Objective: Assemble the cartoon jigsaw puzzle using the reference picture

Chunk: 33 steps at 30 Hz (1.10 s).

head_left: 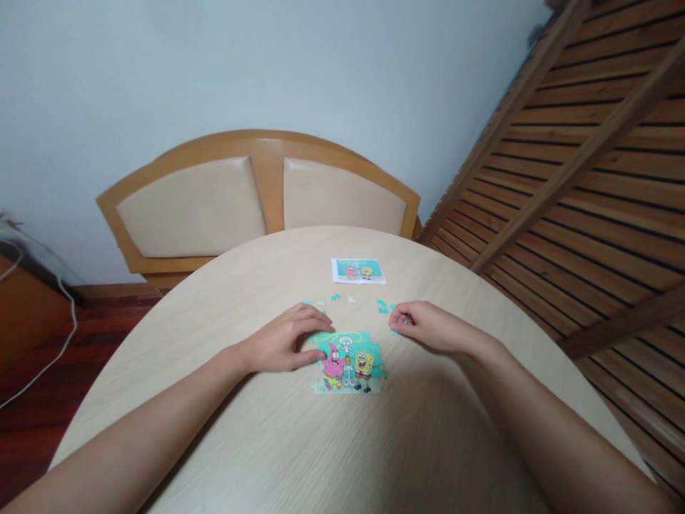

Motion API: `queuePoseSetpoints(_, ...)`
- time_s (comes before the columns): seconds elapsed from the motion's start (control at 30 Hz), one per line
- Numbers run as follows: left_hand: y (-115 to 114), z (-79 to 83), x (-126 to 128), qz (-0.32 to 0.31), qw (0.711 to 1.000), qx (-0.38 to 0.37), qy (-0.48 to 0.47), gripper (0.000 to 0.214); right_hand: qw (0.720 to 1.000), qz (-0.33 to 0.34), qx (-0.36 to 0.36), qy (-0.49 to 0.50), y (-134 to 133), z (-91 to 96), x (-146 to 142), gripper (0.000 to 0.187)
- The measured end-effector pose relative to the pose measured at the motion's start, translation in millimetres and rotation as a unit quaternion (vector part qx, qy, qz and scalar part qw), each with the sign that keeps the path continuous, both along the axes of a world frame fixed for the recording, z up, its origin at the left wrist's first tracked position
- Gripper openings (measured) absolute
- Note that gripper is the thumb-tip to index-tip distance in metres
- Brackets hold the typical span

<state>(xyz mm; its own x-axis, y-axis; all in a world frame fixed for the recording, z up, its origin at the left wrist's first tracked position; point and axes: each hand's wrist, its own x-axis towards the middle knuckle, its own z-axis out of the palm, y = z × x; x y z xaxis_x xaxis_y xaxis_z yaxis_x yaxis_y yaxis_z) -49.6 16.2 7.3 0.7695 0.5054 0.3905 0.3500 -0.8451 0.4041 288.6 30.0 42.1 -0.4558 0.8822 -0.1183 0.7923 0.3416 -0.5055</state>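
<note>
A partly joined jigsaw puzzle lies flat on the round table, showing a pink, a pale and a yellow cartoon figure on teal. My left hand rests at its left edge, thumb and fingers apart, the thumb touching the puzzle's side. To the upper right of the puzzle, my right hand is closed in a pinch, with a bit of a teal jigsaw piece showing at the fingertips. Beside those fingers lie several loose teal pieces. More loose pieces are scattered above the puzzle, some partly behind my left hand.
Beyond the loose pieces lies a reference picture sheet with the same cartoon figures. The pale wooden table has a curved far edge. Behind it stands a padded wooden headboard; a slatted wooden panel leans on the right. A white cable hangs left.
</note>
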Motion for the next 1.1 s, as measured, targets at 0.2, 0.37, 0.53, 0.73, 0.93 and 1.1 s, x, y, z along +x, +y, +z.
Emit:
queuePoseSetpoints(0.2, -1.3, 1.2, 4.1, -0.035, 0.998, 0.039, 0.037, 0.032, 1.0, -0.004, -0.001, 0.001, -0.9, 1.1, -1.8, 0.027)
queuePoseSetpoints(0.37, -0.4, 0.4, 6.2, -0.017, 0.998, 0.049, 0.043, 0.031, 1.0, 0.007, 0.001, 0.018, 1.0, 0.0, 1.3, 0.029)
queuePoseSetpoints(0.53, -1.3, -0.4, 8.0, -0.013, 0.998, 0.048, 0.027, 0.028, 0.999, -0.034, 0.006, 0.014, 6.0, 4.6, 16.3, 0.026)
queuePoseSetpoints(0.73, 1.0, -1.6, 8.8, -0.017, 0.998, 0.045, 0.034, 0.026, 0.99, -0.132, 0.015, -0.039, 12.4, 4.8, 39.8, 0.023)
queuePoseSetpoints(0.93, 0.5, 0.3, 9.5, -0.014, 0.999, 0.035, 0.036, 0.022, 0.989, -0.144, 0.017, -0.028, 16.3, -0.6, 44.3, 0.025)
queuePoseSetpoints(1.1, 0.8, -0.4, 9.3, -0.017, 0.999, 0.038, 0.033, 0.022, 0.985, -0.161, 0.021, -0.054, 18.5, -4.9, 45.4, 0.028)
